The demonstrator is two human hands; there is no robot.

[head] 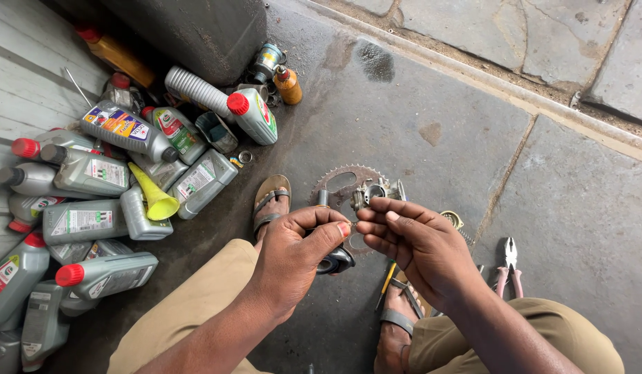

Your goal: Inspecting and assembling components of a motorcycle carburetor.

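metal, small and grimy, the carburettor part (376,192) is pinched in the fingers of the right hand (414,246), held up over the stone floor (439,111) in front of a rusty toothed sprocket (349,181) that lies flat below. the left hand (293,253) closes thumb and forefinger at the right fingertips, on what may be a tiny pin, too small to tell. grey oil bottles (92,173) with red caps lie heaped at left, a yellow funnel (153,197) among them. pliers (508,266) rest on the floor at right.
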